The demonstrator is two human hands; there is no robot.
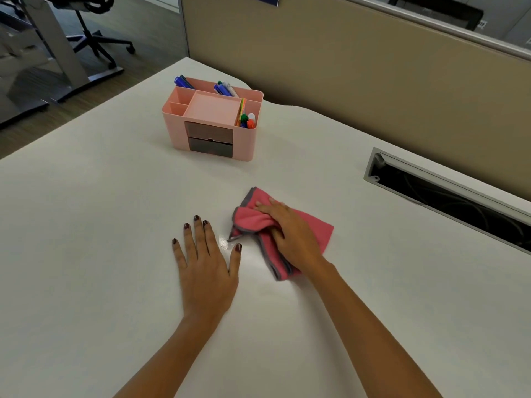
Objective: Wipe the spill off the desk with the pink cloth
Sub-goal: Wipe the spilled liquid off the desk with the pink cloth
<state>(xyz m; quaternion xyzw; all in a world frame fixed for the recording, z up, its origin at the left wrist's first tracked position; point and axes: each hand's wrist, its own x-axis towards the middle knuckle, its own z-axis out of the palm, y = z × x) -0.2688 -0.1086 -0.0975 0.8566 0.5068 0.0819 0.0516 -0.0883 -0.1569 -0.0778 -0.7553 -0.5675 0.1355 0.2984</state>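
Note:
A pink cloth (316, 229) with a grey hem lies bunched on the white desk (86, 225). My right hand (290, 231) presses down on it and grips its folds, fingers pointing to the far left. A small clear wet patch, the spill (223, 242), glistens on the desk just left of the cloth's near corner. My left hand (205, 262) rests flat on the desk with fingers spread and holds nothing; its thumb tip lies right beside the wet patch.
A pink desk organiser (212, 122) with pens and two small drawers stands farther back on the desk. An open cable slot (448, 199) runs along the right side. A tan partition (359, 67) rises behind. An office chair (94, 27) stands on the floor at the far left.

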